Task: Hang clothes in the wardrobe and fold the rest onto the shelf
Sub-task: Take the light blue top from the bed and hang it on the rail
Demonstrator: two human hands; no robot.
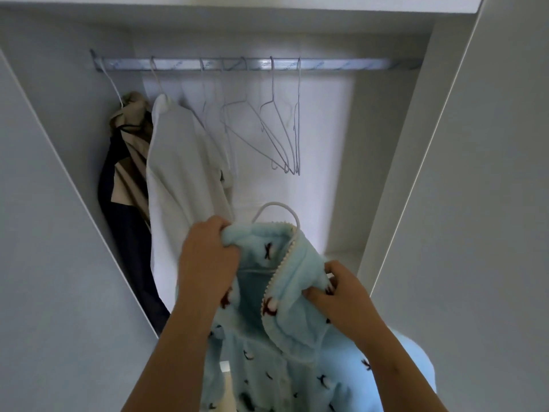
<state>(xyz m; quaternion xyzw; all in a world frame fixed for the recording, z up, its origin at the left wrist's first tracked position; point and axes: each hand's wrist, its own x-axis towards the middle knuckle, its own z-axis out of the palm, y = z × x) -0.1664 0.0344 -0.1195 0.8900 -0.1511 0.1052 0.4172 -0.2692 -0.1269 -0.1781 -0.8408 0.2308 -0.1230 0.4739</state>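
While the pale-blue fleece jacket (291, 292) is held up in front of the open wardrobe, low & centre in view, the hook of a white hanger (274, 204) sticks up out of its collar, well below the rail (341, 64). Jacket has small dark & red motifs and a cream zip, undone at the top. Left hand (208, 257) has its fingers curled tight round the collar's left edge; right hand (341, 289) pinches the fabric on the right front, lower down. Just left of them hangs a white garment (184, 179), w/ a beige & navy garment (127, 173) beyond it at the far left. Several empty wire hangers (276, 135) hang mid-rail. A white shelf (297, 3) runs across above.
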